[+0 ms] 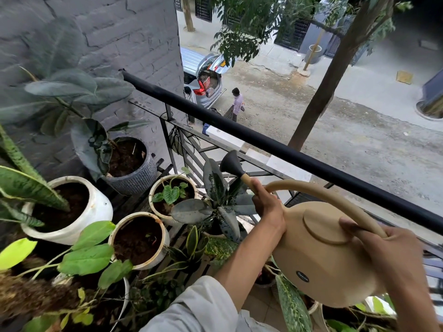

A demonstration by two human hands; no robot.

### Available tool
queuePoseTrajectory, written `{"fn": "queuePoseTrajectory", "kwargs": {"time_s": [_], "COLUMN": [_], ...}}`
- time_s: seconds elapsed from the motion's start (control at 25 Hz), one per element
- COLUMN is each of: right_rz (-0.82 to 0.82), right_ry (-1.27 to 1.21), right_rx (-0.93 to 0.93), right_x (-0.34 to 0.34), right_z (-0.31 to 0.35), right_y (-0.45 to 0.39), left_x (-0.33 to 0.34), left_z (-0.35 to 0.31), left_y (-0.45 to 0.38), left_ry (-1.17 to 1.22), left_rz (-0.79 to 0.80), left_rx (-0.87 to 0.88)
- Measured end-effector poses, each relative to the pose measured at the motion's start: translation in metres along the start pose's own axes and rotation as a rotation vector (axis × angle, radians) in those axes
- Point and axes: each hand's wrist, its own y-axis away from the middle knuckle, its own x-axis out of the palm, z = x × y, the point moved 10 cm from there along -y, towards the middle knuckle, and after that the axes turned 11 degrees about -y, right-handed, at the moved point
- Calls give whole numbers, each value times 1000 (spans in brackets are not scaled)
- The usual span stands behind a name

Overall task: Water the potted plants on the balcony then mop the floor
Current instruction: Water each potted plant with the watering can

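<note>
From my end the watering can (321,255) looks like matt tan plastic, smooth all over, with a dark matt rose (231,164) on the spout. The railing (287,152) across the middle reads as black painted metal, a bit scuffed. Upper left, the wall (107,32) is rough grey-painted brick. The white pot (96,207) at left looks like glossy ceramic, stained, and the grey pot (139,180) behind it has a woven, ribbed texture. My sleeve (203,305) at the bottom is pale, soft-looking cloth.

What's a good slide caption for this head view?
Both hands tilt a tan watering can toward potted plants beside the balcony railing.
</note>
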Motion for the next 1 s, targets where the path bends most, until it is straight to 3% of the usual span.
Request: {"fn": "queuePoseTrajectory", "kwargs": {"time_s": [0.64, 1.0], "right_rz": [195, 210], "right_ry": [30, 32], "right_rx": [-83, -102], "right_x": [66, 73], "right_z": [25, 29], "right_y": [17, 12], "left_x": [-79, -76], "left_z": [-25, -26], "left_y": [-4, -13], "left_ry": [186, 221], "left_rz": [-112, -103], "left_rx": [22, 15]}}
